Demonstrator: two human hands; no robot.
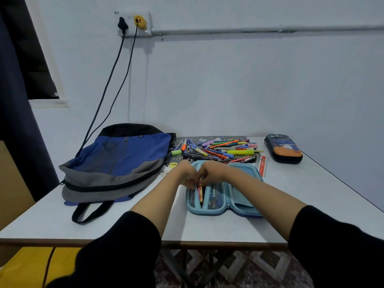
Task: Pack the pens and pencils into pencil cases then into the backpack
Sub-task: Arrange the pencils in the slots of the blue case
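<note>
A light blue pencil case (223,206) lies open on the white table (311,194) in front of me. My left hand (188,173) and my right hand (212,173) meet over its left half. Their curled fingers pinch a red and yellow pencil (200,193) that lies partly in the case's mesh pocket. Behind the case is a pile of loose pens and pencils (220,149). A blue and grey backpack (116,163) lies flat to the left. A second, dark pencil case (283,148) with an orange picture lies zipped up at the back right.
A red ruler (262,166) lies right of the blue case. A green eraser (176,152) and a small yellow item (173,164) sit beside the backpack. Two black cables (112,84) hang from wall sockets down behind the backpack. The table's front edge is near me.
</note>
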